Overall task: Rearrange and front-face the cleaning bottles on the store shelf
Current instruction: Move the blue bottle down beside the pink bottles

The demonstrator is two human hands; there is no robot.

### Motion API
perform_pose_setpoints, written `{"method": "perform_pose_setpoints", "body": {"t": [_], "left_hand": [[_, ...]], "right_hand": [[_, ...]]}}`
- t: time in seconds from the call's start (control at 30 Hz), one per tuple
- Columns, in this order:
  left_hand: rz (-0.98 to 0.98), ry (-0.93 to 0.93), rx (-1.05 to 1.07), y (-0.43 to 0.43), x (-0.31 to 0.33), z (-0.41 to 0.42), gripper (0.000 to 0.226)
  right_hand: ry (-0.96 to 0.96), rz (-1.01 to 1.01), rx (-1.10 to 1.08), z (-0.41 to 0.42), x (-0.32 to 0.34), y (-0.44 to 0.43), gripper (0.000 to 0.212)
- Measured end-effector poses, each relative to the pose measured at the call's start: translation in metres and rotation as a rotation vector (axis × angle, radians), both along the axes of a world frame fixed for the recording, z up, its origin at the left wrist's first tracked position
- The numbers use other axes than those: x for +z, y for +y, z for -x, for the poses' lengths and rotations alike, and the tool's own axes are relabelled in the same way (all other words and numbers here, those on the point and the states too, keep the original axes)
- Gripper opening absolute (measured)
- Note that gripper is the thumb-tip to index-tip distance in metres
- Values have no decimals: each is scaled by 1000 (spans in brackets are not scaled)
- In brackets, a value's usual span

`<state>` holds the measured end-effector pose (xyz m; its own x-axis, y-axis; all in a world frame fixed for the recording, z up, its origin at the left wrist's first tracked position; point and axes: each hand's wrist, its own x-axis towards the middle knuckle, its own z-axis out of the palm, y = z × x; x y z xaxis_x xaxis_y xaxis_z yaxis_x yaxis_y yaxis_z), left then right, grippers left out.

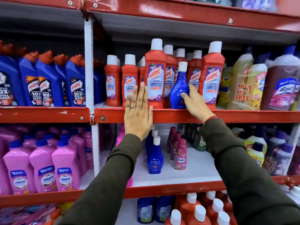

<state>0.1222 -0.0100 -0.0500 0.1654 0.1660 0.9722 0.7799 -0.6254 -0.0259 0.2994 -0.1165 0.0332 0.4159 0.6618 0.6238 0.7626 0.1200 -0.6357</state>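
Observation:
A blue Ujala bottle with a white cap stands at the front of the red shelf, among red Harpic bathroom cleaner bottles. My right hand grips its lower right side, thumb across the label. My left hand is flat with fingers apart, its fingertips against the tall red Harpic bottle and a smaller red Harpic bottle to its left. Another tall red Harpic bottle stands just right of the blue one. A second Ujala bottle stands on the shelf below.
Blue Harpic toilet cleaner bottles fill the left bay. Yellow and brown Lizol bottles stand at the right. Pink Shakti bottles and Comfort bottles sit on the lower shelf. A white upright divides the bays.

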Motion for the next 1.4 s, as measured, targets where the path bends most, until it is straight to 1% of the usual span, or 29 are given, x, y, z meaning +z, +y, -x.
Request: {"method": "perform_pose_setpoints", "body": {"t": [0.13, 0.27, 0.47, 0.57, 0.77, 0.9, 1.0, 1.1, 1.2, 1.3, 1.4], "left_hand": [[-6, -7, 18, 0, 0, -1, 62], [-7, -2, 23, 0, 1, 0, 61], [-8, -2, 17, 1, 1, -1, 62], [-7, 0, 11, 1, 0, -1, 62], [-10, 11, 12, 2, 0, -1, 62], [-11, 24, -1, 1, 1, 1, 62], [-26, 27, -45, -3, -3, 7, 61], [-21, 7, -119, -10, -23, 16, 61], [0, -18, -132, -16, -58, 22, 62], [40, -40, -114, -17, -97, 27, 67], [101, -14, -106, -16, -138, 34, 74]], "right_hand": [[55, 11, 26, -6, 5, 2, 43], [159, 7, 122, -11, 7, 0, 44], [214, -73, 190, -12, 3, -3, 43], [267, -145, 222, -10, 5, -7, 43], [258, -268, 283, -4, 16, -21, 41], [268, -274, 343, 5, 14, -36, 41], [286, -263, 375, 16, -1, -46, 41], [299, -275, 405, 28, -26, -55, 40], [280, -258, 407, 36, -58, -61, 34], [273, -228, 429, 41, -96, -61, 38], [286, -184, 437, 44, -136, -56, 41]]}}
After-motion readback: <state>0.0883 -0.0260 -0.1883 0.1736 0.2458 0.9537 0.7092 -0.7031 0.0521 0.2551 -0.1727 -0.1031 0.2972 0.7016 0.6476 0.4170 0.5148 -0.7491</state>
